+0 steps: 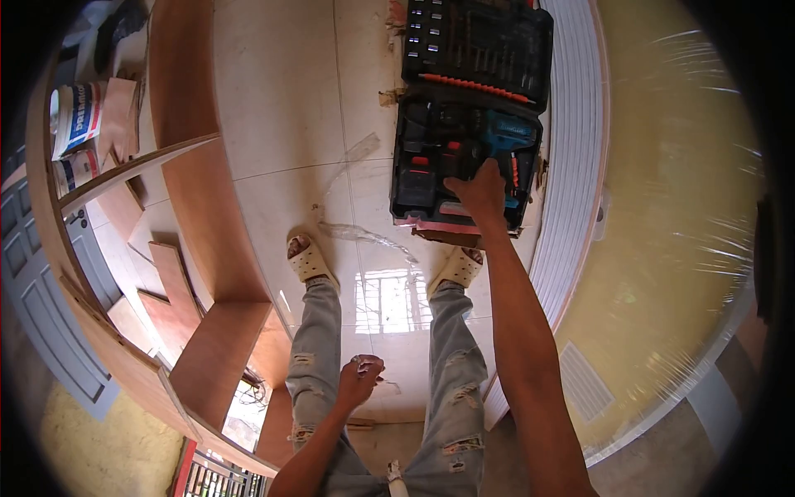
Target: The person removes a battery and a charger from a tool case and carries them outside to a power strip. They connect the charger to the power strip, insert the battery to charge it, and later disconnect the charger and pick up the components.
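drill, teal and black, lies in the lower half of an open black case on the tiled floor, just ahead of the person's feet. right hand reaches down into the case, fingers spread on the drill's rear part and on the black inserts beside it; it touches the drill but whether it has closed around it cannot be told. the case's upper half, the lid, holds rows of bits and an orange strip. a red-marked battery sits in the case left of the drill. left hand hangs near the left thigh, loosely curled, holding nothing visible. the person wears torn light jeans and pale sandals. a strip of clear plastic lies on the floor between the case and the left foot. to the left stands a brown wooden cabinet with open shelves, one holding printed bags. right of the case runs a white ribbed panel, and beyond it a yellow wall.
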{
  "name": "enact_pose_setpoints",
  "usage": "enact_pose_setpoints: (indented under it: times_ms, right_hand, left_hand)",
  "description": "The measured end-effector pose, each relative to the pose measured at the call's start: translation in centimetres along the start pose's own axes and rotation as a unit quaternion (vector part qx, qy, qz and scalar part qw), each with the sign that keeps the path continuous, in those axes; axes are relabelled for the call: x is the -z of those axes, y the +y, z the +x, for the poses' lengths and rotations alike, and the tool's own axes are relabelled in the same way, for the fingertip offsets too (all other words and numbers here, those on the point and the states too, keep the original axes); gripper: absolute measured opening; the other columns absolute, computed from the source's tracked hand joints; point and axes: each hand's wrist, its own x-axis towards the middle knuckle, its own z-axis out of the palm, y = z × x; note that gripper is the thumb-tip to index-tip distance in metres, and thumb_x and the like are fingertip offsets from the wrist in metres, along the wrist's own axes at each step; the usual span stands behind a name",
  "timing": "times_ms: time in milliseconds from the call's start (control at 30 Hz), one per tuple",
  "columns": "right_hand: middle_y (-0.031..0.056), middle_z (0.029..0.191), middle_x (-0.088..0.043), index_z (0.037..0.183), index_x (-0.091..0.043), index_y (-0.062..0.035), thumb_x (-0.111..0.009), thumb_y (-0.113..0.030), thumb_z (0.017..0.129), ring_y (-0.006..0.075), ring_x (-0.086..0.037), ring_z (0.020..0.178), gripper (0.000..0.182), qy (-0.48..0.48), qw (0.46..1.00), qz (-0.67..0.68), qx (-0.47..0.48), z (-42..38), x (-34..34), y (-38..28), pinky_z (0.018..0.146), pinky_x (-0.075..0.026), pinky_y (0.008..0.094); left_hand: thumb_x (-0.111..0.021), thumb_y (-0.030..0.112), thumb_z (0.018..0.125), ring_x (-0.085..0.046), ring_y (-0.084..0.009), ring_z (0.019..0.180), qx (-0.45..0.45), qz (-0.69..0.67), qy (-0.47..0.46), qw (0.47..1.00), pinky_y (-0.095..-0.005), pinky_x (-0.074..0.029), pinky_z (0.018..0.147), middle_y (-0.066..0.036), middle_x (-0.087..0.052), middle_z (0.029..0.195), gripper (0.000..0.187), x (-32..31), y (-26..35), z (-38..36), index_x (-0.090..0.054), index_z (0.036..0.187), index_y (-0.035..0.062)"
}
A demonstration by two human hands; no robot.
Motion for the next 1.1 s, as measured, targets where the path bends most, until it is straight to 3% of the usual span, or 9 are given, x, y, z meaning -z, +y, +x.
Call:
enact_pose_setpoints:
  times_ms: [267, 433, 600, 667, 767, 833, 900, 967, 1100]
  right_hand:
    - [0.0116, 0.090, -0.065, 0.114, -0.048, 0.0011, -0.082, -0.014, 0.074, 0.0135, -0.063, 0.079, 0.055, 0.025, 0.963, 0.267, 0.036, -7.4, -1.0, 7.5, 0.068, -0.051, 0.0263]
    - [0.0091, 0.086, -0.066, 0.123, -0.044, 0.0016, -0.081, -0.008, 0.074, 0.0140, -0.064, 0.076, 0.062, -0.158, 0.874, 0.459, -0.002, -16.0, -2.5, 9.1, 0.066, -0.052, 0.0255]
    - [0.0094, 0.086, -0.065, 0.124, -0.048, -0.0061, -0.085, -0.019, 0.073, 0.0159, -0.064, 0.075, 0.065, -0.354, 0.857, 0.373, 0.020, -20.2, -2.5, 7.7, 0.065, -0.052, 0.0278]
    - [0.0158, 0.109, -0.062, 0.128, -0.047, -0.0096, -0.085, -0.019, 0.074, 0.0202, -0.065, 0.089, 0.066, -0.499, 0.835, 0.216, 0.081, -18.5, -2.1, 7.2, 0.075, -0.054, 0.0331]
    - [0.0161, 0.115, -0.059, 0.127, -0.052, -0.0113, -0.082, -0.035, 0.075, 0.0275, -0.063, 0.094, 0.065, -0.292, 0.937, 0.099, 0.161, -14.1, -3.7, 8.6, 0.078, -0.052, 0.0385]
    - [0.0169, 0.116, -0.058, 0.125, -0.054, -0.0085, -0.078, -0.038, 0.078, 0.0324, -0.060, 0.099, 0.061, 0.156, 0.853, -0.210, 0.452, -7.7, -7.8, 10.4, 0.084, -0.049, 0.0408]
    - [0.0201, 0.116, -0.057, 0.123, -0.053, -0.0050, -0.073, -0.039, 0.082, 0.0360, -0.056, 0.105, 0.057, 0.049, 0.971, 0.129, 0.193, -5.1, -4.0, 2.1, 0.088, -0.046, 0.0426]
    - [0.0240, 0.117, -0.054, 0.127, -0.045, -0.0003, -0.072, -0.040, 0.082, 0.0408, -0.055, 0.109, 0.066, 0.138, 0.942, 0.101, 0.288, -1.3, -4.2, -1.9, 0.090, -0.048, 0.0466]
    - [0.0302, 0.118, -0.051, 0.123, -0.044, 0.0030, -0.068, -0.041, 0.084, 0.0447, -0.057, 0.104, 0.063, 0.072, 0.985, 0.028, 0.152, 3.2, -5.2, -7.5, 0.090, -0.048, 0.0476]
  left_hand:
    - [-0.066, 0.026, 0.091, -0.068, -0.0181, 0.080, -0.039, 0.008, -0.036, 0.999, -0.0292, -0.056, 0.070, -0.013, -0.068, 0.092, 0.036, -0.7, 4.7, 2.5, -0.060, 0.108, -0.0051]
    - [-0.067, 0.034, 0.091, -0.065, -0.0219, 0.099, -0.048, -0.135, -0.104, 0.984, -0.0343, -0.056, 0.080, -0.016, -0.063, 0.112, 0.055, -1.6, 8.6, 5.3, -0.048, 0.126, -0.0042]
    - [-0.072, 0.024, 0.087, -0.062, -0.0220, 0.105, 0.001, -0.383, -0.152, 0.911, -0.0363, -0.054, 0.088, -0.013, -0.060, 0.119, 0.059, -1.4, 8.3, 5.7, -0.043, 0.133, 0.0005]
    - [-0.074, 0.012, 0.083, -0.065, -0.0212, 0.096, -0.008, -0.336, -0.103, 0.936, -0.0355, -0.055, 0.085, -0.011, -0.063, 0.111, 0.051, 0.0, 7.0, 5.1, -0.051, 0.126, -0.0005]
    - [-0.073, 0.003, 0.079, -0.067, -0.0204, 0.086, 0.010, -0.322, -0.008, 0.947, -0.0345, -0.057, 0.081, -0.011, -0.066, 0.101, 0.038, 2.1, 4.5, 3.8, -0.059, 0.114, -0.0015]
    - [-0.072, 0.001, 0.075, -0.068, -0.0206, 0.082, 0.000, -0.293, 0.024, 0.956, -0.0345, -0.057, 0.078, -0.010, -0.067, 0.095, 0.034, 3.1, 3.5, 2.7, -0.062, 0.107, -0.0024]
    - [-0.070, 0.000, 0.070, -0.068, -0.0200, 0.081, 0.042, -0.246, 0.006, 0.968, -0.0354, -0.058, 0.076, -0.010, -0.068, 0.094, 0.039, 4.5, 1.7, 1.6, -0.062, 0.108, -0.0030]
    - [-0.066, 0.000, 0.067, -0.069, -0.0252, 0.087, 0.077, -0.235, -0.013, 0.969, -0.0382, -0.058, 0.079, -0.015, -0.068, 0.098, 0.046, 4.8, 2.1, 0.6, -0.059, 0.112, -0.0051]
    - [-0.062, 0.000, 0.070, -0.065, -0.0384, 0.106, 0.019, -0.359, -0.119, 0.926, -0.0465, -0.056, 0.088, -0.026, -0.063, 0.112, 0.052, 3.2, 1.7, 0.1, -0.051, 0.120, -0.0080]
